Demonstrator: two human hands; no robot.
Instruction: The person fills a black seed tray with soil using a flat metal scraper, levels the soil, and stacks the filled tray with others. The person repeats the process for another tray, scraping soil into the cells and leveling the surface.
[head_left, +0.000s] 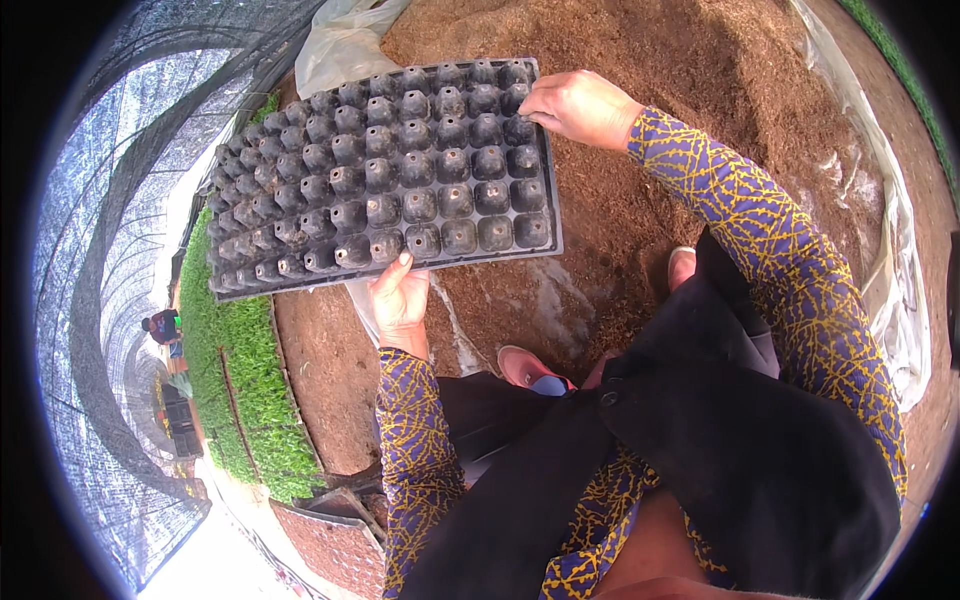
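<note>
A black plastic seedling tray (417, 165) is held up in front of me, its underside towards my face. Rows of cell bottoms stick out, each with a small drain hole, and some carry brown dirt. My left hand (401, 296) grips the long near edge, with the thumb laid over it beside a cell. At the upper right, my right hand (577, 109) has its bent fingers on the short edge by the end cells; the fingertips are partly hidden. Below and behind the tray spreads a heap of brown growing medium (705, 82).
Pale plastic sheeting (896, 300) borders the heap on the right, with more sheeting (341, 45) at upper left. Green seedlings (262, 390) stand in a bed at left, near a soil-filled tray (330, 544). A person (162, 327) is farther off, beside shade netting (90, 300).
</note>
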